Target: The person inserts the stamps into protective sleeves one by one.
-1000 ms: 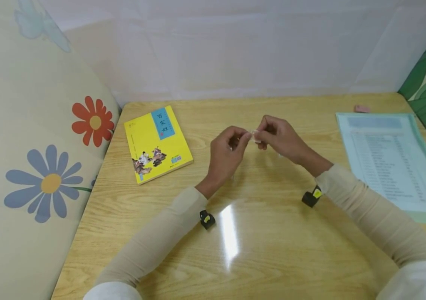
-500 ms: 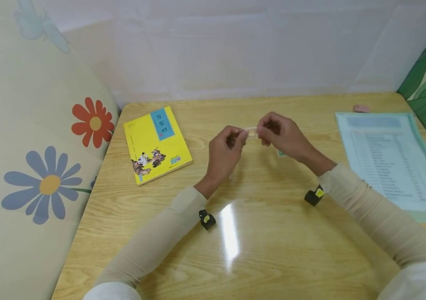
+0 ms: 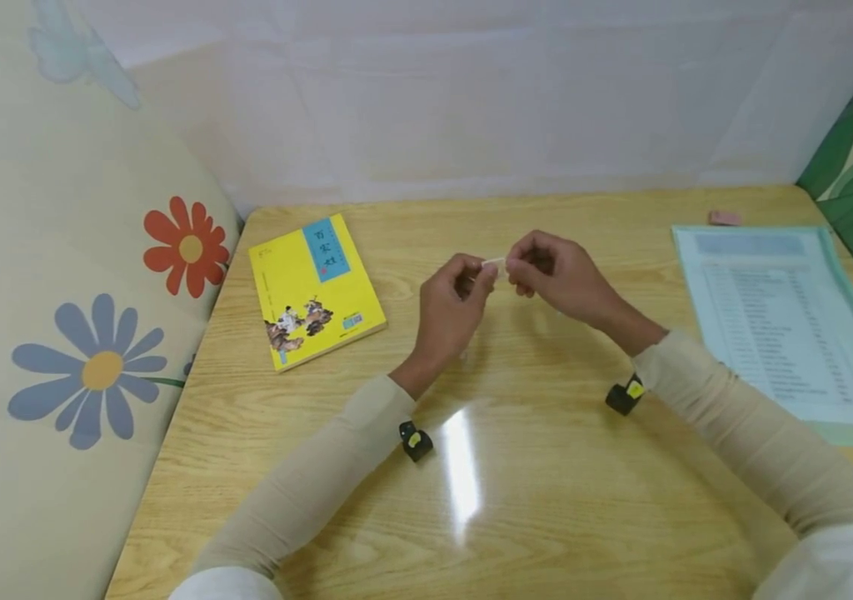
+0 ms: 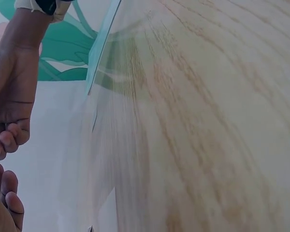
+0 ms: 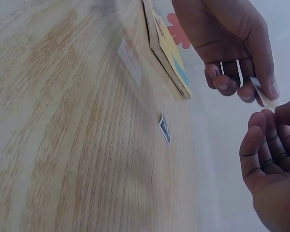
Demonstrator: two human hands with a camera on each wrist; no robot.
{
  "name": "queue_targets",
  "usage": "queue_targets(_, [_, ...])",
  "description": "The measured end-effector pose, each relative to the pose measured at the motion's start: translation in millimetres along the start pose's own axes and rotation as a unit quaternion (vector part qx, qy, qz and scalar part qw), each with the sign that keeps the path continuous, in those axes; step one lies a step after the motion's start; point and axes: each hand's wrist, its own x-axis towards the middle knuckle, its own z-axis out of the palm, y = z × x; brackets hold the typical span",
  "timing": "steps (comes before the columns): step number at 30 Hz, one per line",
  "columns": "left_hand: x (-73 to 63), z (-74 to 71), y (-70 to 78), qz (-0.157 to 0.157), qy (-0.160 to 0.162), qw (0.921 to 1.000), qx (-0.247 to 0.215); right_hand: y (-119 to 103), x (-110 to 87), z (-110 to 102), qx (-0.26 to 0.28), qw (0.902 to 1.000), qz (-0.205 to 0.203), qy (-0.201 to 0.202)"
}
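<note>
Both hands meet above the table's middle. My left hand [image 3: 454, 304] pinches a small, thin, pale piece [image 3: 495, 262] between thumb and forefinger. In the right wrist view that flat piece [image 5: 264, 92] shows its edge, and two white-edged slips [image 5: 239, 72] stick out between the left hand's curled fingers. My right hand [image 3: 557, 279] has its thumb and forefinger together at the piece's other end. In the left wrist view the right hand [image 4: 14, 92] is above the left hand [image 4: 5, 205]. What kind of piece it is I cannot tell.
A yellow book [image 3: 317, 292] lies at the left, a printed sheet in a pale green sleeve [image 3: 779, 325] at the right. Behind the sleeve is a small pink block [image 3: 725, 217]. A small dark picture card [image 5: 165, 129] and a whitish slip [image 5: 130, 60] lie on the table [image 5: 87, 145].
The right hand drew away from the left, widening the gap, then came back closer. The pale piece turned from a small square outline to a thin strip. The left hand barely moved.
</note>
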Motion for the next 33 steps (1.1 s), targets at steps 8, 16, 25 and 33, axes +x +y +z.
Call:
queue_targets(8, [-1.1,-0.2,0.7,-0.001,-0.002,1.0,-0.001,-0.1,0.0,0.2,-0.01,0.9999,0.006,-0.009])
queue_targets(16, [-2.2,1.8,2.3,-0.013,0.001,0.9999,-0.002,-2.4,-0.9,0.1,-0.02,0.9996,0.013,-0.013])
queue_targets(25, [-4.3,-2.0,2.8,-0.03,-0.016,0.9992,0.023,-4.3,1.3,3.9,-0.04,0.9988,0.018,-0.02])
queue_targets(33, [-4.7,-1.7,-0.2,-0.042,-0.098,0.9914,0.076,-3.9,-0.5,4.7,-0.069,0.9972,0.017,-0.023])
